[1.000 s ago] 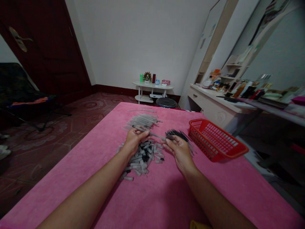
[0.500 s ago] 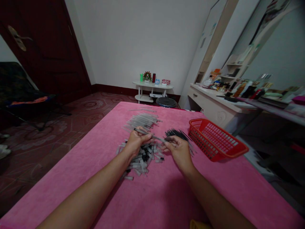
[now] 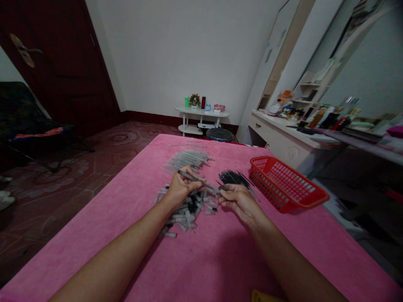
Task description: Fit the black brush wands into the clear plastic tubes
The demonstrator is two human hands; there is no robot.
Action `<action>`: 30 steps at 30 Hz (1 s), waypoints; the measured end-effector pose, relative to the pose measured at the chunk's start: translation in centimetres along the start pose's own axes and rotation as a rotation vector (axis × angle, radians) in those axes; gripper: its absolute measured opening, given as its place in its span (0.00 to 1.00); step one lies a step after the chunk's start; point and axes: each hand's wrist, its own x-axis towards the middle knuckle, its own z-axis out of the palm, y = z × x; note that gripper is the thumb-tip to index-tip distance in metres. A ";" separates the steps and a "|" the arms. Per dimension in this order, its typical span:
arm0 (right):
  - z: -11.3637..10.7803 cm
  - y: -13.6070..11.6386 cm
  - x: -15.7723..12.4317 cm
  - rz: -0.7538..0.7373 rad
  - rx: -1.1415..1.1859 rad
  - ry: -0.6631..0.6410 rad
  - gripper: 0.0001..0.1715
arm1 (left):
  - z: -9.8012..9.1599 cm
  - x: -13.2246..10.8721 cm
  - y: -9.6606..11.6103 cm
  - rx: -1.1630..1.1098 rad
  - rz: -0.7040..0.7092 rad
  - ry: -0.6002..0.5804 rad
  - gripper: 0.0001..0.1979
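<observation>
Head view: we see our left hand (image 3: 186, 184) near the centre of the frame, fingers curled and thumb pressed down, gripping a slim, straight, grey pen-like tube (image 3: 208, 185) with a dark upper end. That tube slants down to the right, in front of our right hand (image 3: 238, 202), whose thumb and fingers are pinched together at its lower end; whether they also hold a separate small piece there, we cannot tell. Just below our left hand, we have a loose heap of short, grey, translucent caps (image 3: 188, 216), some black among them, on the table covered in pink cloth (image 3: 151, 264). Beyond that hand, towards the upper centre, lies a bundle of long, thin, grey, translucent tubes (image 3: 189, 158). Behind our right hand we see a cluster of slender black rods (image 3: 233, 178), and beside it, right of centre, an oblong red plastic lattice basket (image 3: 288, 184). Something yellow (image 3: 266, 296) shows at the bottom edge.
</observation>
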 end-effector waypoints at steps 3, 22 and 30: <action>0.1 -0.1 -0.1 -0.008 -0.011 -0.019 0.09 | 0.0 0.1 0.1 0.032 0.027 0.007 0.19; -10.3 -9.1 -1.9 -0.471 -1.230 1.205 0.20 | -9.0 2.8 -0.4 1.319 0.142 0.144 0.11; -12.2 -8.7 -1.7 -0.185 -1.469 1.113 0.25 | -10.1 3.0 -1.3 1.421 0.093 -0.037 0.14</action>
